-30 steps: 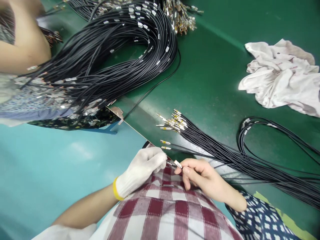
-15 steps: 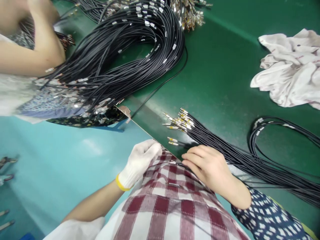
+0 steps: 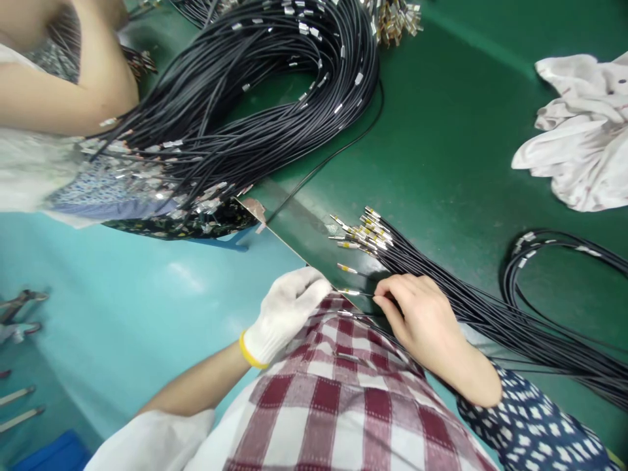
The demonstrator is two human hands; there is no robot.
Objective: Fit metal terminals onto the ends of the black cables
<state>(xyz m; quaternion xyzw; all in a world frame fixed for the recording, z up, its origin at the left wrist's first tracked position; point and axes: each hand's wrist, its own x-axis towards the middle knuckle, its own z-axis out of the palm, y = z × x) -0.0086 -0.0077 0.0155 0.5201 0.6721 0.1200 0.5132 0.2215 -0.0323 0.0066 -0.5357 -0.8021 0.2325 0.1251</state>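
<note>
A black cable (image 3: 366, 294) with a silver tip lies across the table's near edge, pinched by my bare right hand (image 3: 417, 320). My left hand (image 3: 292, 311), in a white glove with a yellow cuff, is closed at the left end of that tip; what its fingers hold is hidden. Another cable end (image 3: 348, 268) with a yellow mark lies just behind. One more silver end (image 3: 346, 314) rests over the checked apron (image 3: 338, 392). Beyond my right hand stretches a bundle of black cables (image 3: 466, 294) with silver and yellow ends.
A large looped cable bundle (image 3: 338, 98) lies at the back left, beside another person's arm (image 3: 103, 85). White cloth (image 3: 589, 131) lies on the green table (image 3: 451, 150) at the right. A smaller cable loop (image 3: 513, 261) is below it. Tools (image 3: 22, 304) show at far left.
My right hand now pinches one of the two cable ends that lay together, and that end has come nearer my left hand. The whole view has shifted slightly.
</note>
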